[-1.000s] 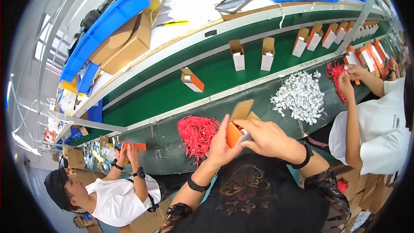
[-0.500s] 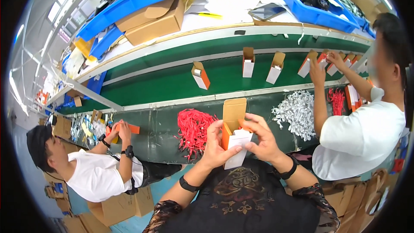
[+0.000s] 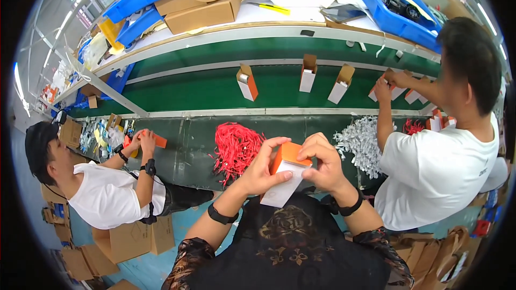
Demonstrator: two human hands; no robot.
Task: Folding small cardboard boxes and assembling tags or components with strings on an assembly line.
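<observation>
Head view: small orange-and-white cardboard carton (image 3: 284,178) held above the lap, just short of the dark worktop (image 3: 183,145). Left hand (image 3: 262,167) fingers clamped on its left side; right hand (image 3: 322,164) fingers pinched on the top edge. Carton looks light, thin-walled, easily crushed; best gripped at the corners. Heap of red cords (image 3: 235,147) just beyond. Open cartons (image 3: 247,82) stand on the green belt.

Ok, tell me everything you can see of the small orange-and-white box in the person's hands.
The small orange-and-white cardboard box is a slim carton with an orange top face and white sides, its top apparently shut. It is held tilted above the person's lap, near the dark bench edge. The left hand grips its left side; the right hand presses its upper right end.
</observation>
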